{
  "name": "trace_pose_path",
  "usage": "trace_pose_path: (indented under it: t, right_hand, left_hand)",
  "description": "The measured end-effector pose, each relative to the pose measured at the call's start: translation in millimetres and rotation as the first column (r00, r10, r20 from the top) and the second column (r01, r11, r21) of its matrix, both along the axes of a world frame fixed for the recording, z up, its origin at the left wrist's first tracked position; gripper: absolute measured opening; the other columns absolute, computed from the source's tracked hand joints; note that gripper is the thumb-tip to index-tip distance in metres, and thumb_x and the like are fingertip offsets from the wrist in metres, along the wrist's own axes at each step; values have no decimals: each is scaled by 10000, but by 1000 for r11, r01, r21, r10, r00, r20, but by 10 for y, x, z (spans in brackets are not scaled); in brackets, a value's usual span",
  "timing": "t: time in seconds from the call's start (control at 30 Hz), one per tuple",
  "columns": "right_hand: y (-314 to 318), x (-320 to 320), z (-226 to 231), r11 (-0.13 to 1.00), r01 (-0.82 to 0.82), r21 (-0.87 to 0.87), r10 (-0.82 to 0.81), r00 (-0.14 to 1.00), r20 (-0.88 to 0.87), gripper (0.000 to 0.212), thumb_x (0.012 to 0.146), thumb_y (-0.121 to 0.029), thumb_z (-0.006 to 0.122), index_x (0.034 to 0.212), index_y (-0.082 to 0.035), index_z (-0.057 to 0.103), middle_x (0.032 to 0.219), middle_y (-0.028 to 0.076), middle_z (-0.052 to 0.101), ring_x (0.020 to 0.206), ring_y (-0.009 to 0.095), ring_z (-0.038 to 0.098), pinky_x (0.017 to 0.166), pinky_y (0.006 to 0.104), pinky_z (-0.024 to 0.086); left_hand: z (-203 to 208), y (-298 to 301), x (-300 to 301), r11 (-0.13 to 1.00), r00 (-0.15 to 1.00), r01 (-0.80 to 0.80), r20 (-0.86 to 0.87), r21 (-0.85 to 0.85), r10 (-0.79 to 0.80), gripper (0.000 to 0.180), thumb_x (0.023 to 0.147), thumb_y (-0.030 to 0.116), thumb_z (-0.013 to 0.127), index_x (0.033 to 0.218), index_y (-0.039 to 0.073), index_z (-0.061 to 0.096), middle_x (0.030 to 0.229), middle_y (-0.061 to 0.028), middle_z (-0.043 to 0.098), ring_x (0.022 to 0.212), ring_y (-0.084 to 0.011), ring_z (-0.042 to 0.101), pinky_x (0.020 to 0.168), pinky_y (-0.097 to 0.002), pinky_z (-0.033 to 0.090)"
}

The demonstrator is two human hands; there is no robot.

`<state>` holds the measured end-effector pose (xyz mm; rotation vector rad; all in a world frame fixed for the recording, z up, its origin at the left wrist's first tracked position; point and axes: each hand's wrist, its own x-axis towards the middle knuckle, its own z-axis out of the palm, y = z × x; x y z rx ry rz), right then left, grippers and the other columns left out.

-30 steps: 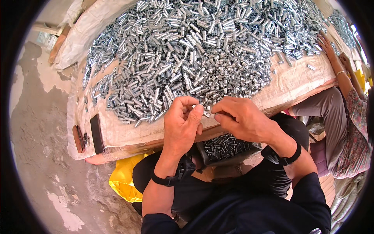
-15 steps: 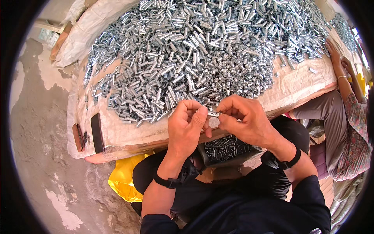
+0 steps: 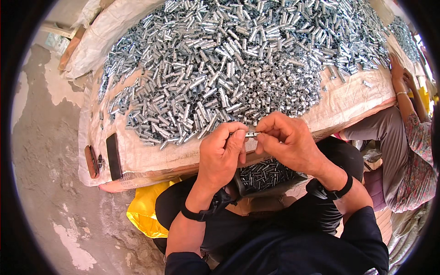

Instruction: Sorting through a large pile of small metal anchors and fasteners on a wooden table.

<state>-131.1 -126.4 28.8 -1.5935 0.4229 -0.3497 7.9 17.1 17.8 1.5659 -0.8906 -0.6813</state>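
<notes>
My left hand (image 3: pixel 223 149) and my right hand (image 3: pixel 288 137) meet over the near edge of the covered table, both in a pinch. Between their fingertips a small silvery metal sleeve (image 3: pixel 250 134) lies sideways. The left fingers close on its left end, the right thumb and forefinger on its right end. Whether a separate small part sits in the right fingertips is hidden. Just beyond the hands spreads a heap of loose metal sleeves (image 3: pixel 183 78), with short metal rings (image 3: pixel 279 85) heaped at its near right. Under my hands, a dark bin (image 3: pixel 245 188) contains dark bolt-like pieces (image 3: pixel 266 174).
A pale woven sheet (image 3: pixel 146 158) covers the table. At its near left corner lie a dark phone-like slab (image 3: pixel 114 156) and a brown case (image 3: pixel 92 162). A yellow bag (image 3: pixel 149 208) is beside my left leg. Another person's hands (image 3: pixel 398 73) rest at the right edge.
My hands have drawn slightly closer together, and the sleeve between them now lies more level. The other person's hand at the right has shifted a little nearer.
</notes>
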Motion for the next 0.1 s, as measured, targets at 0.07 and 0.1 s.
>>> trace_pose_path:
  t: [0.07,0.1]
  right_hand:
    - [-9,-6,-28,1000,-19,-8,19,1000,-4,86,954,-45,667,1008,6,622,817,60,703,760,108,709,652,270,544]
    - [-10,-11,-60,1000,-26,-18,26,1000,6,83,963,-47,657,1022,1,624,833,65,713,771,115,718,661,270,545]
  left_hand:
    - [6,5,5,1000,999,17,28,11,-18,201,1065,165,584,1099,-11,674,721,-41,651,588,-102,617,539,-237,465]
    - [6,8,5,1000,999,17,27,12,-17,201,1065,165,584,1099,-11,674,721,-41,651,588,-102,617,539,-237,465]
